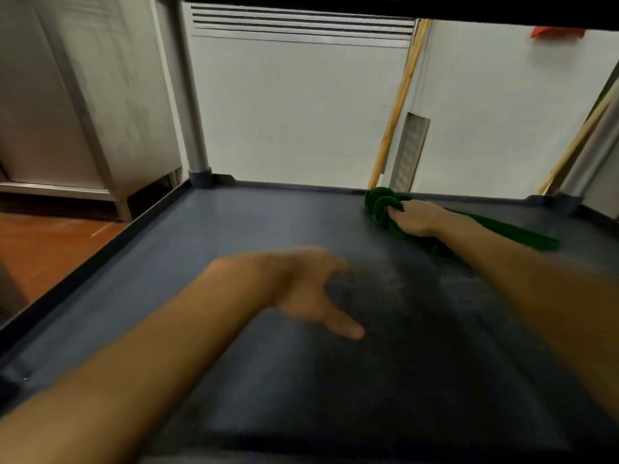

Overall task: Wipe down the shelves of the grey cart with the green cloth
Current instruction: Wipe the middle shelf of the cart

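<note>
L hand (301, 283) hovers palm-down over the mid part of the grey cart shelf (167, 296), fingers (345, 326) spread apart, holding nothing; blurred, so can't tell if the palm touches the surface. Left of it the shelf's raised lip (83, 272) runs along the side, w/ orange floor (43, 249) beyond and a metal cabinet (83, 95) further back. The cart's rear-left post (197, 128) stands in the far corner, well beyond the L fingers. Between the two hands the shelf is bare, w/ a worn, dull patch (402, 296) just right of the L fingers. R hand (415, 219) is far out near the back lip (301, 189), fingers closed around the bunched green cloth (378, 205); the wad pokes out left of and beyond the fingers, almost at the back edge, and a flat tail of it trails right under the wrist along the shelf. Behind that hand, past the lip, a wooden stick (398, 102) leans on the white wall (294, 105). Another wooden stick (576, 142) leans at the far right beside the rear-right post (593, 145). Dark underside of an upper shelf (368, 5) crosses overhead.
</note>
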Demonstrator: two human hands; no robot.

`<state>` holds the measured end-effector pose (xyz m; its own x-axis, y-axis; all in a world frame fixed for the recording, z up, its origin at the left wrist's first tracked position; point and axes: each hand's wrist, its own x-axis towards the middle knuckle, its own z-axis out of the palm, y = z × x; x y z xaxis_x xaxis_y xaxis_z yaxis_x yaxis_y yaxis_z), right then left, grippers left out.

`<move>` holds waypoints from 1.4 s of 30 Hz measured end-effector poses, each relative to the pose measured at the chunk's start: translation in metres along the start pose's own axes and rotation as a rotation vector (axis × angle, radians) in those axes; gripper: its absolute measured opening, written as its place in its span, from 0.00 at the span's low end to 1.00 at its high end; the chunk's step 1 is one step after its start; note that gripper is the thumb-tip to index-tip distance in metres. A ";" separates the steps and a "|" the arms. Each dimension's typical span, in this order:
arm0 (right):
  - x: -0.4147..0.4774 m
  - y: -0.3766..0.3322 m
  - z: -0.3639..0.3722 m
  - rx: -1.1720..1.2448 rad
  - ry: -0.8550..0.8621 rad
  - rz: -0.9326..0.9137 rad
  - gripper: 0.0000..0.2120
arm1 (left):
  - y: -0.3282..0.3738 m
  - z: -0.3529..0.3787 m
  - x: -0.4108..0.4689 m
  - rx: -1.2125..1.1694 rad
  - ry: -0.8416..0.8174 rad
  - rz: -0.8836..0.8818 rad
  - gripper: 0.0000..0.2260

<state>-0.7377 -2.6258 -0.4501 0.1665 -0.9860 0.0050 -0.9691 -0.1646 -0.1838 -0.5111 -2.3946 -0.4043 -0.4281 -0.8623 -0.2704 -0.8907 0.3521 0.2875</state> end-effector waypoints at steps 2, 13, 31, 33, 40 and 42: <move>0.003 -0.013 0.002 0.018 -0.011 -0.005 0.27 | -0.043 -0.014 -0.025 0.120 0.013 -0.247 0.43; 0.028 -0.121 0.021 -0.010 -0.035 -0.143 0.26 | -0.115 -0.015 -0.043 0.079 -0.019 -0.445 0.50; -0.017 -0.311 0.057 -0.037 -0.013 -0.497 0.25 | -0.127 0.005 -0.093 -0.183 0.234 -0.372 0.32; -0.026 -0.314 0.056 -0.032 -0.028 -0.509 0.25 | -0.117 0.009 -0.111 -0.314 0.297 -0.301 0.28; -0.068 -0.322 0.051 -0.096 -0.039 -0.539 0.27 | -0.074 0.056 -0.155 -0.170 0.463 -0.154 0.33; -0.083 -0.325 0.048 -0.128 -0.055 -0.570 0.26 | -0.070 0.068 -0.159 -0.118 0.681 -0.126 0.22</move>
<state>-0.4283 -2.4889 -0.4385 0.6739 -0.7386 0.0168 -0.7374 -0.6739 -0.0468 -0.3908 -2.2575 -0.4442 -0.0975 -0.9436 0.3165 -0.8884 0.2259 0.3997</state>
